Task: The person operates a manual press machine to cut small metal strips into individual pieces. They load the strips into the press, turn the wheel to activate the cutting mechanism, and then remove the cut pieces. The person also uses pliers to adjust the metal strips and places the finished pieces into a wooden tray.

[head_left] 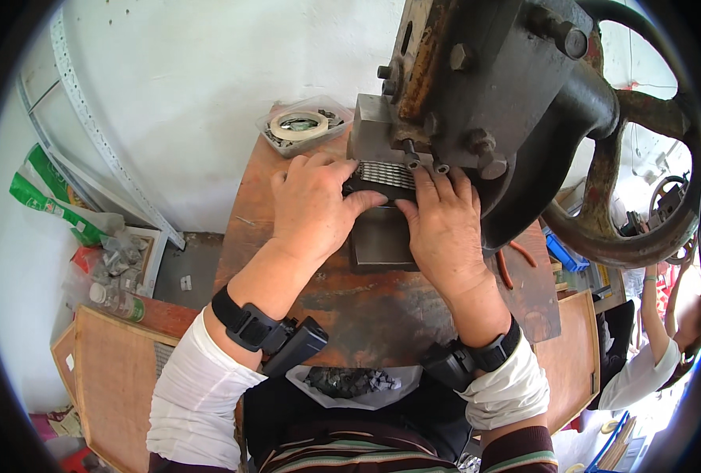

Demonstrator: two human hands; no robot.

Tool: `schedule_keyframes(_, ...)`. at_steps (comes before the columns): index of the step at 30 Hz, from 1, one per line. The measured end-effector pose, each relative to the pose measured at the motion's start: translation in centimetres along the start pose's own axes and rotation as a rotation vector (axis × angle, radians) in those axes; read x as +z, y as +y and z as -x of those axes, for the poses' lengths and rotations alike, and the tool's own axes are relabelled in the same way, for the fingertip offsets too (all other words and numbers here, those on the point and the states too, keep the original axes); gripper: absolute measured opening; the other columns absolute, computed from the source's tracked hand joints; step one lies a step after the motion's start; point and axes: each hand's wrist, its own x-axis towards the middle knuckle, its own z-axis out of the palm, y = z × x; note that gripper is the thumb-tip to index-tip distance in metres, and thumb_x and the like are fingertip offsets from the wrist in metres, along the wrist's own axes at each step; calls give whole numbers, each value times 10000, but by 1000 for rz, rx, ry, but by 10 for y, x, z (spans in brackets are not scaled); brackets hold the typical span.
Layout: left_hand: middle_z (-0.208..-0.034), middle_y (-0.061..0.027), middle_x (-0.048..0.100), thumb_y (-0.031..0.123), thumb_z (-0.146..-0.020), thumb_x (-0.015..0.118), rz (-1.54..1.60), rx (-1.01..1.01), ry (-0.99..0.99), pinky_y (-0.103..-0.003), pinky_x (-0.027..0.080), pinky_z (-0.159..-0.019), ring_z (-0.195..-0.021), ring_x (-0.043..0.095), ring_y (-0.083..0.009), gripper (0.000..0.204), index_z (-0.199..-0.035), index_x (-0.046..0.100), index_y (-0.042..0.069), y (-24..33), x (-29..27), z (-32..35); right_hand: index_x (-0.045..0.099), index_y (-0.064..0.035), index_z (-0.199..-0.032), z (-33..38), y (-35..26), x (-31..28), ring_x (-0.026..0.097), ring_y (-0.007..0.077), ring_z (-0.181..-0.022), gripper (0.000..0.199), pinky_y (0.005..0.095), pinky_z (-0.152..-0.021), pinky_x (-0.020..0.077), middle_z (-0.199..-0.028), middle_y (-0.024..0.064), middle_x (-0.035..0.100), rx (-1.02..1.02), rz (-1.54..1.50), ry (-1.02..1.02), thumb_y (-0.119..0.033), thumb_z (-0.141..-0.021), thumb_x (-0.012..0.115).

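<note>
A small silvery metal piece with a row pattern (387,174) lies on the dark bed under the head of a black machine press (492,87). My left hand (312,203) is closed on its left end, with the thumb along the near side and the fingers at the back. My right hand (447,225) pinches the right end; its fingertips reach in under the bolts and its thumb rests in front. Below both thumbs stands a dark metal block (383,243). The fingertips partly cover the piece's ends.
A clear plastic box (307,126) with a tape roll and small scraps sits at the wooden table's (319,315) back left. Red-handled pliers (516,260) lie right of the press, below its large flywheel (610,236). Metal scraps fill a white bag (358,386) by my lap. Another person (650,363) is at far right.
</note>
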Motion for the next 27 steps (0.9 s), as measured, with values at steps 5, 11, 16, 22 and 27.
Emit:
schedule_keyframes(5,-958,-56,660,378,-712,775,5,-22,-27,-445,381,-829,-999,559,-272,419,-1009,712,89,2,-2,-1,660,-31,-1059,-1,10,-3,578,331,-1017,261,426,-885,446,-987,129,661,-52,22,154,-89,-805,641)
schedule_keyframes(11,-817,-94,641,334,-687,806,-52,90,89,-405,484,-715,-801,596,-282,425,-986,714,45,0,0,-3,696,-52,-937,-7,17,-1,617,286,-874,187,370,-756,490,-888,100,657,-73,-1,196,-69,-753,671)
schedule_keyframes(16,-812,-94,640,336,-693,802,-69,98,92,-407,481,-711,-804,594,-284,411,-984,714,60,0,2,-2,684,-55,-925,-5,19,0,562,259,-830,272,377,-735,476,-864,64,618,-127,-12,282,-32,-673,586)
schedule_keyframes(22,-808,-99,638,322,-710,794,-35,88,87,-415,481,-705,-781,597,-287,377,-968,711,61,3,3,-6,665,-43,-939,-4,23,-17,566,270,-844,312,373,-719,475,-902,78,611,-125,-23,268,-11,-636,597)
schedule_keyframes(27,-831,-123,649,393,-744,753,-177,62,80,-424,482,-711,-801,611,-307,412,-982,707,59,-3,4,-6,652,-34,-919,35,12,-66,589,305,-823,255,400,-709,480,-904,104,618,-67,-203,130,12,-668,642)
